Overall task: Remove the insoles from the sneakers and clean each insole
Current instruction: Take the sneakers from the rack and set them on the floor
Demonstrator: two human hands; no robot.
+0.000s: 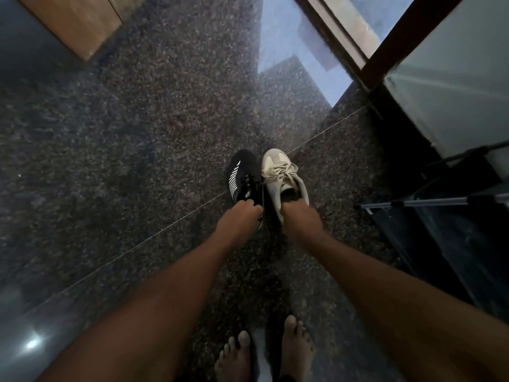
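Two sneakers lie side by side over the dark speckled floor, toes pointing away from me. The black sneaker [240,176] with white stripes is on the left, and my left hand [239,216] grips it at the heel end. The white sneaker [283,175] with loose laces is on the right; my right hand [300,216] grips its heel opening, fingers reaching inside. No insole shows; the insides of both shoes are hidden. I cannot tell whether the shoes touch the floor or hang just above it.
My bare feet [264,354] stand on the granite floor [137,161] at the bottom. A wooden door frame [355,48] and a glass panel [454,78] are at the upper right, a metal rod [440,201] and dark objects at the right, and wooden furniture [74,20] at the upper left.
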